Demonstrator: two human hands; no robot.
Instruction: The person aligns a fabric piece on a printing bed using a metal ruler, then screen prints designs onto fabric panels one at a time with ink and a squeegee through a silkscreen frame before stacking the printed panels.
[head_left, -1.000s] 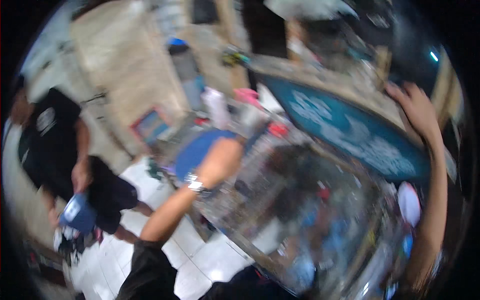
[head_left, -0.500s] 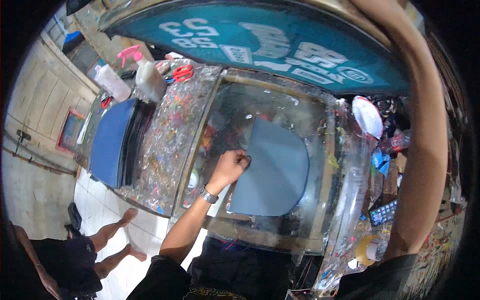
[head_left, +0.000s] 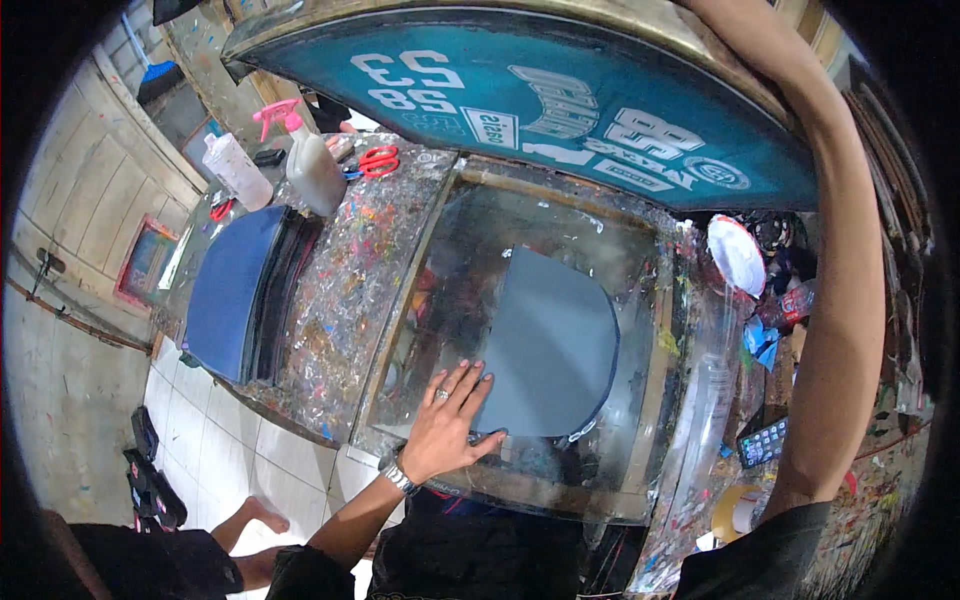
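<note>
A grey-blue fabric panel point(head_left: 555, 345), straight on one side and rounded on the other, lies on the glass plate point(head_left: 460, 225) of the worktable. My left hand point(head_left: 450, 420) rests palm down at its lower left corner, fingers spread and fingertips touching its edge; a ring and a metal watch are on it. Beyond the glass, a screen-printing frame point(head_left: 470, 85) with teal mesh and white lettering stands tilted up. My right arm is raised, and my right hand point(head_left: 750, 35) grips the frame's upper wooden edge; its fingertips are out of sight.
Left of the glass stand a stack of dark blue panels point(head_left: 235, 295), a spray bottle point(head_left: 313, 170), a pale squeeze bottle point(head_left: 238, 172) and red scissors point(head_left: 379, 162). To the right lie a white container point(head_left: 735, 255), a phone point(head_left: 763, 443) and tape point(head_left: 735, 512). Another person's leg point(head_left: 250, 520) shows lower left.
My left hand has slid down along the panel toward its lower corner, and its curled fingers have spread out flat. The other person's legs have shifted. My right hand still holds the frame up.
</note>
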